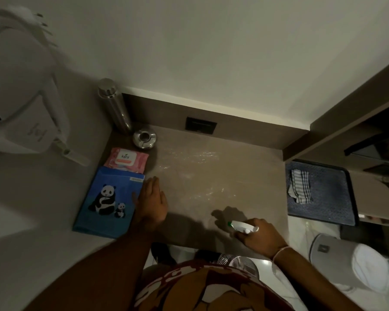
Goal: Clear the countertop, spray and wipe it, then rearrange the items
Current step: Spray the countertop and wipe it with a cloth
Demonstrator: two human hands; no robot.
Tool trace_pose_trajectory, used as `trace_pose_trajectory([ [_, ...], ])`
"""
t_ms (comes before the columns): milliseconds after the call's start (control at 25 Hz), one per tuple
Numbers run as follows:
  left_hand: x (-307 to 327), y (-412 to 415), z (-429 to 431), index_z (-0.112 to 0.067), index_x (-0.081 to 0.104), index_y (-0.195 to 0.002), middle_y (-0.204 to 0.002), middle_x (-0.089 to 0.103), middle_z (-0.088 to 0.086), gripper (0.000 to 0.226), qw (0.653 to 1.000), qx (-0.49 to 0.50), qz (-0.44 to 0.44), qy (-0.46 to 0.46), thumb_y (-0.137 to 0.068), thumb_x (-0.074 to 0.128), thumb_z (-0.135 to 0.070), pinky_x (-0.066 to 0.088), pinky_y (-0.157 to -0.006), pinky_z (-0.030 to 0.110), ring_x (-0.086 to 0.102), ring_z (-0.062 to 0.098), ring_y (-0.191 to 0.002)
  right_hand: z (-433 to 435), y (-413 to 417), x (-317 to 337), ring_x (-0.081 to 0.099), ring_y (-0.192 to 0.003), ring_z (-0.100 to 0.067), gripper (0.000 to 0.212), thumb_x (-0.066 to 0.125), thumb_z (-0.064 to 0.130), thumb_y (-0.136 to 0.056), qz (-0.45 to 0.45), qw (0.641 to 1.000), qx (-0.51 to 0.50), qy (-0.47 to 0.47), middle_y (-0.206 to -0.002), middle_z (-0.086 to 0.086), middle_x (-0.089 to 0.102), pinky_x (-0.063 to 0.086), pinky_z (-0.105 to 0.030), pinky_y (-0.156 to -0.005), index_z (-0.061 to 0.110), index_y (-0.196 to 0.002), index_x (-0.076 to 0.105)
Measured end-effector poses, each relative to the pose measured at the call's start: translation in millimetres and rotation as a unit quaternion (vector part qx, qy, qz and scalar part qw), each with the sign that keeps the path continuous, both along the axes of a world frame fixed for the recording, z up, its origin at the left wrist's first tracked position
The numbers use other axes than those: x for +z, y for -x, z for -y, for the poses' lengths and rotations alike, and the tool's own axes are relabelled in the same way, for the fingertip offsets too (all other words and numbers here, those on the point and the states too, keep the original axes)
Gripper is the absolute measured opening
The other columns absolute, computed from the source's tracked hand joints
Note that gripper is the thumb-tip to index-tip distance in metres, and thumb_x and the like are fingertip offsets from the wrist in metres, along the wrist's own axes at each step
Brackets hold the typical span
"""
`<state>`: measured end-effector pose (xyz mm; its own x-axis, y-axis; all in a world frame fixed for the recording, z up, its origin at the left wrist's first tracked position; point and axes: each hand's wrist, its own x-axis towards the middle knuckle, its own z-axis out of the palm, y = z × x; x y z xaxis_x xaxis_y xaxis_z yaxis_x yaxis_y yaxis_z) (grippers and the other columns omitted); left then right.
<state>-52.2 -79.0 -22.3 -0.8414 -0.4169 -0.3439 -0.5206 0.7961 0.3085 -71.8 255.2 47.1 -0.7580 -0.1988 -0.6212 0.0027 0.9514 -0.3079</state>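
Dim brown countertop (211, 176) glistens wet. Our right hand (259, 235) is wrapped round a small white plastic spray bottle w/ green nozzle (243, 226), low over the front edge; light, slick, best held at neck. Left hand (152, 202) flat, open, holding nothing, beside blue panda-print pouch (108, 202).

We held a white spray bottle with a green nozzle tip (243, 227) in our right hand (259, 237), fingers wrapped around its trigger head, above the near edge of the brown stone countertop (211, 176), which glistened with wet droplets across its middle. Our left hand (152, 202) lay flat, palm down, its edge against a blue panda-printed pouch (108, 203). Beyond the pouch sat a pink wet-wipes pack (127, 160), a round steel ashtray (144, 138) and a tall steel bottle (115, 106) in the corner. A striped cloth (300, 186) lay on a dark blue mat (330, 198) at right.
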Motion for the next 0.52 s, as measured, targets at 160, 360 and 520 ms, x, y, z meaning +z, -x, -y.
trace_pose_trajectory([
  [160, -4.2, 2.2, -9.2, -0.022, 0.027, -0.162, -0.168, 0.031, 0.002, 0.058, 1.000, -0.027, -0.004, 0.014, -0.106, 0.036, -0.034, 0.019, -0.127, 0.052, 0.025, 0.024, -0.157, -51.8, -19.5, -1.6, 0.064, -0.047, -0.004, 0.037, 0.075, 0.062, -0.076, 0.018, 0.993, -0.111, -0.032, -0.051, 0.013, 0.064, 0.044, -0.014, -0.048, 0.031, -0.059, 0.065],
  [360, -8.6, 18.3, -24.1, -0.022, 0.027, -0.162, -0.168, 0.030, 0.003, 0.059, 0.998, -0.054, 0.008, 0.016, -0.106, 0.039, -0.032, 0.019, -0.128, 0.052, 0.023, 0.024, -0.157, -133.9, -62.6, 2.4, 0.072, -0.048, -0.017, 0.036, 0.080, 0.058, -0.077, 0.016, 0.948, -0.306, -0.083, -0.064, 0.001, 0.075, 0.066, -0.037, -0.060, 0.024, -0.073, 0.070],
  [520, -9.1, 27.6, -37.9, -0.021, 0.030, -0.161, -0.167, 0.031, 0.005, 0.059, 0.997, -0.082, 0.000, 0.010, -0.105, 0.043, -0.030, 0.023, -0.127, 0.053, 0.027, 0.026, -0.156, -182.0, -100.8, 4.2, 0.071, -0.045, -0.017, 0.033, 0.082, 0.056, -0.076, 0.005, 0.912, -0.399, -0.090, -0.061, 0.000, 0.074, 0.066, -0.038, -0.061, 0.026, -0.085, 0.074],
])
